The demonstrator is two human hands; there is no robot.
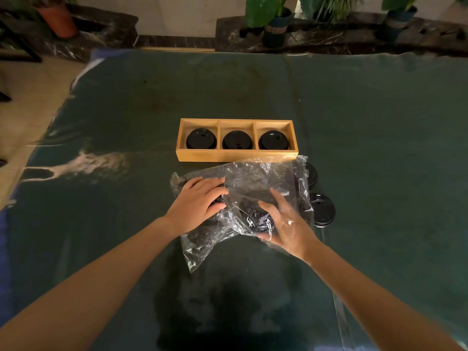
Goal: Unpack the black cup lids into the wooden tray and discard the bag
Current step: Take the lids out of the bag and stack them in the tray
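Note:
A wooden tray (236,156) with three compartments stands mid-table; each compartment holds black cup lids (237,140). Just in front of it lies a crumpled clear plastic bag (255,181) with dark lids (255,216) still showing through it. My left hand (196,203) rests flat on the bag's left part, fingers spread. My right hand (286,221) reaches into the bag's opening from the right, plastic draped over it, fingers curled around the lids inside. Two loose black lids (323,210) lie on the table right of the bag, partly under its edge.
The table carries a dark green cloth (379,122) under a glossy clear cover. Potted plants (276,24) and a dark marble ledge stand beyond the far edge. Tiled floor shows at the left.

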